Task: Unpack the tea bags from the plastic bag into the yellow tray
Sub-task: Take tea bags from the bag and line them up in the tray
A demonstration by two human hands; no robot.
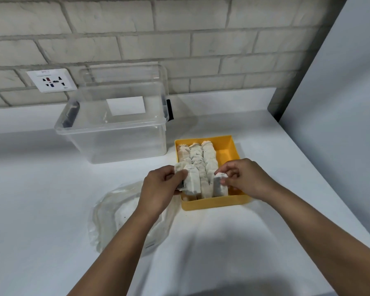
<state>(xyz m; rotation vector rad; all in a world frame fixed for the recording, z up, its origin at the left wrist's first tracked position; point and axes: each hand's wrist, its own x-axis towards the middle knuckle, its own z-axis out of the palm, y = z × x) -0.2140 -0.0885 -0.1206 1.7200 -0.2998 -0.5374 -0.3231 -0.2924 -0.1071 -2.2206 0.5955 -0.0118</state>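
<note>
Left hand's fingers (181,174) were curled round a small stack of tea bags (191,182), thumb on top, with the other fingers hidden beneath. The left hand (158,184) held that stack over the tray's front left corner, touching the row there. Right hand's fingertips (224,172) pinched a single tea bag (219,186) by its top edge, and the right hand (244,178) stood it upright against the front wall, just right of the packed rows. Judged very light, soft and limp: thin paper pouches with loose fill, easy to crush or tear, not slippery. Best taken by the folded top edge or squeezed lightly across the flat faces as a bundle; a hard grip would likely split the paper. The bags looked off-white, with grey speckling showing through, roughly rectangular and slightly crumpled. No strings or tags could be made out. The rows of tea bags (201,159) stood on edge in about three lines along the left side of the yellow tray (216,202), whose right strip was bare. The tray sat near the counter (41,189)'s right edge. The plastic bag (115,212) lay crumpled on the counter just left of the tray, under the left forearm; whether bags were left inside could not be told. A clear storage box (113,133) stood behind it near the back edge, below a wall socket (51,80).
</note>
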